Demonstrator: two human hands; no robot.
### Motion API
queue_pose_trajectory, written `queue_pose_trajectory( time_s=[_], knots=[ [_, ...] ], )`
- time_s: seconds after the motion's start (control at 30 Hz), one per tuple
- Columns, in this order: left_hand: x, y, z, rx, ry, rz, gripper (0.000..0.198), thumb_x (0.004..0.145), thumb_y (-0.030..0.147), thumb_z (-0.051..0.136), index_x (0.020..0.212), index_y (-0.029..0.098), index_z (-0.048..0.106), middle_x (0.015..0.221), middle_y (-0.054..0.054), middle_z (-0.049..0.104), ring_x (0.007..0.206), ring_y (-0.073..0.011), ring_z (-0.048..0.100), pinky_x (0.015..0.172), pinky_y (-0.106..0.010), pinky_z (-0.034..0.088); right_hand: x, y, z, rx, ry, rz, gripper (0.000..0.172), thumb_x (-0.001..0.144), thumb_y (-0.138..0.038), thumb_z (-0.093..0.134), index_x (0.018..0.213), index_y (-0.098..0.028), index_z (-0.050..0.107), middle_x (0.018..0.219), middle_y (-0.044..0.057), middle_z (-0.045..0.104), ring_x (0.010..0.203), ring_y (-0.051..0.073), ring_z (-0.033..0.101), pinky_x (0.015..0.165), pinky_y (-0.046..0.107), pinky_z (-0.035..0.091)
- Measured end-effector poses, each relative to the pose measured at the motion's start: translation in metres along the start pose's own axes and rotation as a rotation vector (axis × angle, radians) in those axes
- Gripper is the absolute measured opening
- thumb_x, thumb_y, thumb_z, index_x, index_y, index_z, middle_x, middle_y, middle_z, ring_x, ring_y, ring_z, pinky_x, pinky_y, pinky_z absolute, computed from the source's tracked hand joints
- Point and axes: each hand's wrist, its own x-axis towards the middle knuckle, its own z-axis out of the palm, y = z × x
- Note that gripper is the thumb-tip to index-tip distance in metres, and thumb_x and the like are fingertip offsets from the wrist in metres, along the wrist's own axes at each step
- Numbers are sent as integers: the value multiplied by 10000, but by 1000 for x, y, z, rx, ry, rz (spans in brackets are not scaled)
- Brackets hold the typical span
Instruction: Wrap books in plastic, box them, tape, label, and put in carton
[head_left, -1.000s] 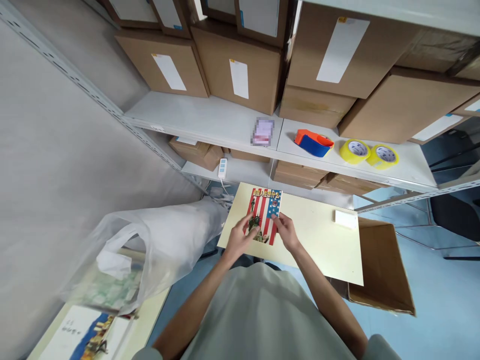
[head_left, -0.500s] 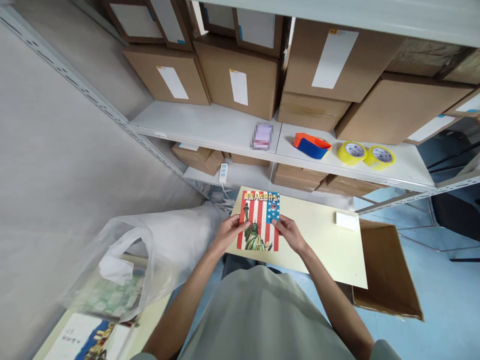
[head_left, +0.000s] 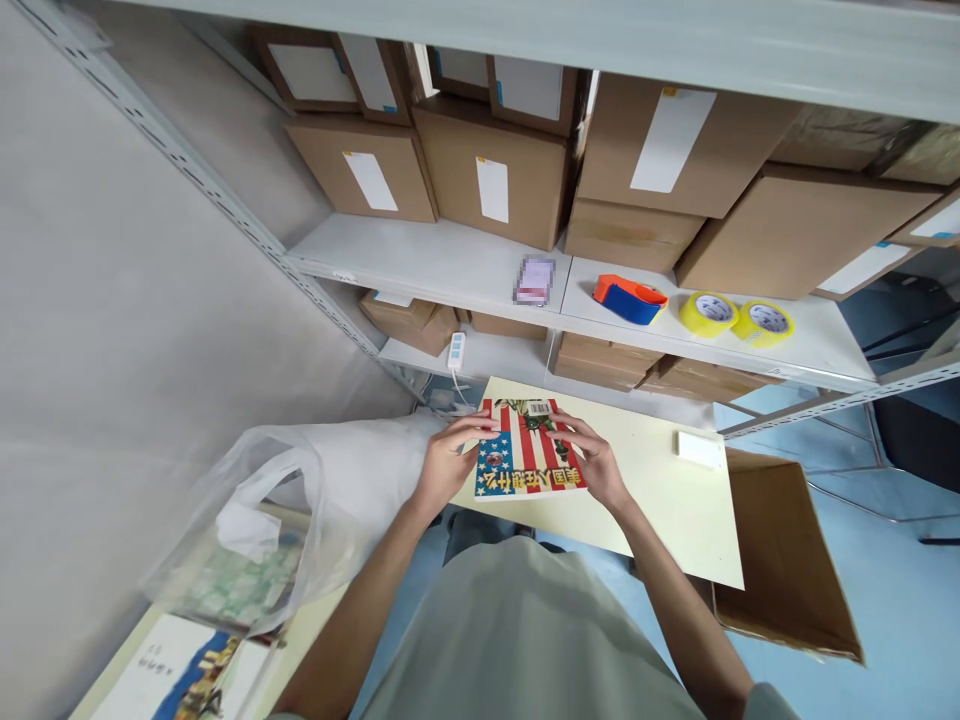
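Observation:
A book (head_left: pixel 529 452) with red and white stripes, a blue starred patch and yellow Chinese characters is between my hands, over the pale yellow table (head_left: pixel 645 505). Its lettering is upside down to me, and a barcode shows at the far edge. My left hand (head_left: pixel 450 458) grips the left side, fingers over the cover. On the opposite side, my right hand (head_left: pixel 598 462) holds the right edge with its fingers on the cover. Both thumbs are largely hidden.
On the shelf ahead are an orange and blue tape dispenser (head_left: pixel 630 299), two yellow tape rolls (head_left: pixel 709 313) and a blurred-out purple item (head_left: pixel 534 280). A white box (head_left: pixel 699 449) lies on the table. An open carton (head_left: pixel 787 560) stands right; a plastic bag (head_left: pixel 352 480) is left.
The book has been turned over and around: its title was upright at the far edge and now lies upside down near me. Both hands have shifted their hold on its sides.

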Motion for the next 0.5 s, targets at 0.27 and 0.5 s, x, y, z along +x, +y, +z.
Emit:
queue_pose_trajectory(
  time_s=[0.27,0.5],
  knots=[
    [-8,12,-3,-5,-6,-137,233,1030,456,762,984,275,902,1196,-103,870,1279,-305,790,1163,-469,625,-8,-3,8,16,80,55,314,1028,-576,800,1259,-384,888,1459,88,779,1461,329,683,1253,514,562],
    [-12,16,5,-100,36,-475,732,865,594,891,1474,233,702,1190,-115,857,1111,-299,819,1045,-426,657,-13,-1,9,28,216,315,663,933,-713,826,1427,-272,790,1093,88,861,1063,330,784,1102,525,625]
  ],
)
